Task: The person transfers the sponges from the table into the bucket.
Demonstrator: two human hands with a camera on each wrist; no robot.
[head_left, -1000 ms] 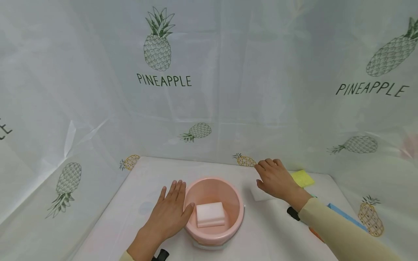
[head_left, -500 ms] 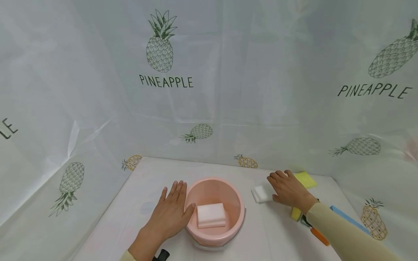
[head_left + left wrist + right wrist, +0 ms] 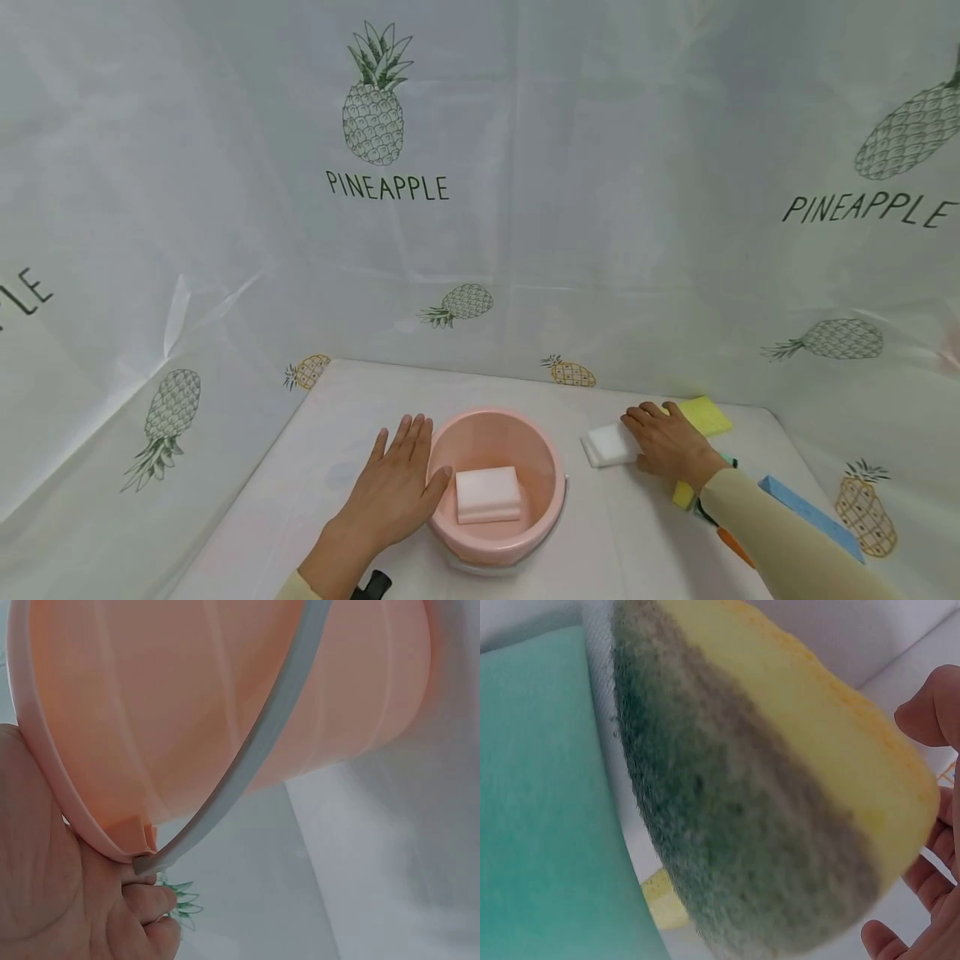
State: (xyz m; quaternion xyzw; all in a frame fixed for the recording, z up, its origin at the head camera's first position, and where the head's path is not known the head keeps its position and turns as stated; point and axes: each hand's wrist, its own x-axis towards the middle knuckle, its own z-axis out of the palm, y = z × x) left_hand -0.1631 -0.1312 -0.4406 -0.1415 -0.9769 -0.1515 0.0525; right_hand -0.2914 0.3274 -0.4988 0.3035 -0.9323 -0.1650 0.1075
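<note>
A pink bucket (image 3: pixel 551 492) stands on the white table, with a white sponge block (image 3: pixel 487 493) lying inside it. My left hand (image 3: pixel 393 493) rests flat against the bucket's left side, fingers straight; the left wrist view shows the bucket wall (image 3: pixel 225 705) and its grey handle (image 3: pixel 247 765) pressed against the palm. My right hand (image 3: pixel 667 442) lies on a second white sponge (image 3: pixel 606 444) to the right of the bucket, fingers over its right end. The right wrist view is filled by a yellow sponge with a dark green scouring face (image 3: pixel 757 825).
Right of my right hand lie a yellow sponge (image 3: pixel 705 414), a smaller yellow piece (image 3: pixel 682 495), a blue sponge (image 3: pixel 806 504) and a teal one (image 3: pixel 540 825). White sheeting printed with pineapples (image 3: pixel 372 100) walls in the table on all sides.
My right hand has dropped from the back of the table onto the white sponge and settled over its right end. The left hand and the bucket have stayed put.
</note>
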